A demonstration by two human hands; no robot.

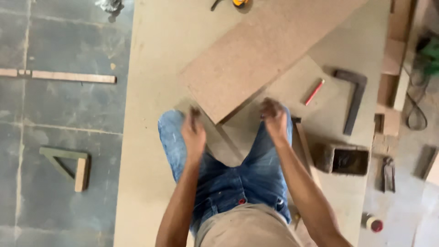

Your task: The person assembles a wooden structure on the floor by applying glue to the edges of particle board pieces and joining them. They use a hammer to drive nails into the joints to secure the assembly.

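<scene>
As both hands hovered blurred, I judged positioning: left hand (pixel 194 133) and right hand (pixel 274 118), grips indistinct, just short of the brown board (pixel 256 55) lying diagonally on the table (pixel 146 137); next, seize its near edge.

Both arms are reaching out in front of the body, bare to the elbows. The left hand (pixel 194 133) is hanging loose with its fingers curled down. The right hand (pixel 274 118) is doing the same, a little farther forward. The 2 hands are blurry and well apart.
</scene>
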